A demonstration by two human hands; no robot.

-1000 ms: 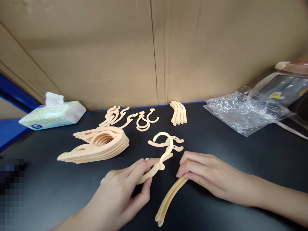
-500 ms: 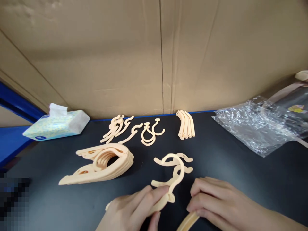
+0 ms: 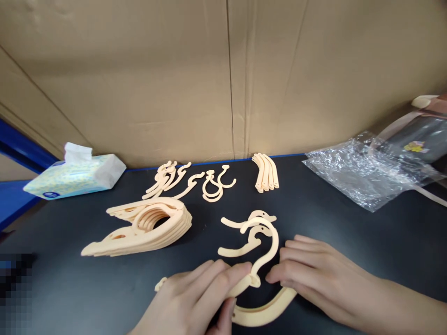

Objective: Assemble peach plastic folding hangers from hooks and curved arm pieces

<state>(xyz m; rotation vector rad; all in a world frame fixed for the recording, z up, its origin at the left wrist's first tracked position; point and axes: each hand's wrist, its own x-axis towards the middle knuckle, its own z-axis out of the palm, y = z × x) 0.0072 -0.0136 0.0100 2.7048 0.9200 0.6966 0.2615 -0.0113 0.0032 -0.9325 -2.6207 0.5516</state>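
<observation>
My left hand is closed around a cream plastic hanger arm, and a curved hanger hook rises from that arm's end. A curved, grooved hanger bar is gripped at its right end by my right hand. The bar's left end, which has a small hole, lies by my left thumb; whether it touches the held arm I cannot tell. Just beyond the hook, two loose hanger arms lie flat on the black table. Part of the held arm is hidden under my left fingers.
A stack of folded hangers stands on the left. Behind lie several loose hanger arms, hooks and a row of curved bars. A tissue pack is at back left, clear plastic bags at back right. Cardboard walls the back.
The bar in my right hand has swung up and leftward, its left end now by my left thumb. The hook has shifted slightly right. The whole view has moved a little.
</observation>
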